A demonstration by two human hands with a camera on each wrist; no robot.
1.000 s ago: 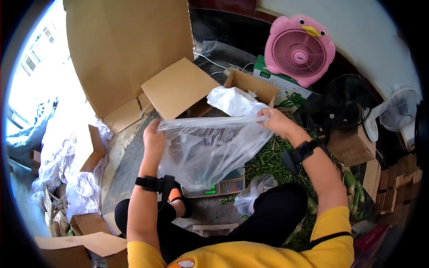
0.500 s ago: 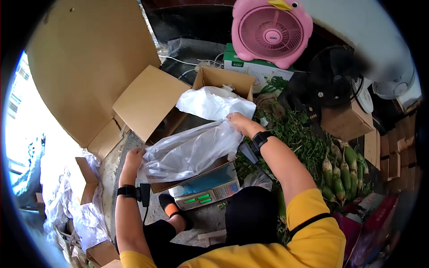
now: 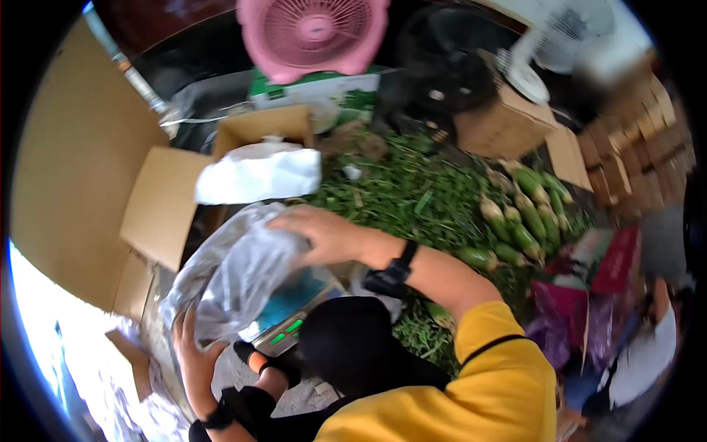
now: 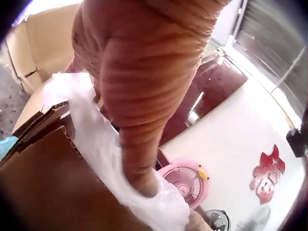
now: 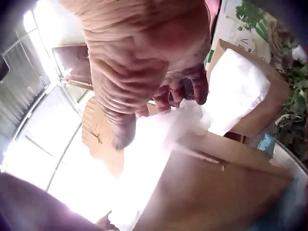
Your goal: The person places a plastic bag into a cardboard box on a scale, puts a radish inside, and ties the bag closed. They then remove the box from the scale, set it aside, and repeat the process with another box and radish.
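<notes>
"Fingers gripping anything?"
"No: left hand (image 3: pixel 195 357) and right hand (image 3: pixel 320 234) are lying open, left and right on the plastic bag (image 3: pixel 243 272) draping the carton (image 5: pixel 216 187)."
"Probably lining; next is needing evenly tucked edges."

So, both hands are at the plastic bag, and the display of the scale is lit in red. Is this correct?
Not quite: the display of the scale is lit green, as the head view shows. The left hand and right hand are indeed at the plastic bag.
</notes>
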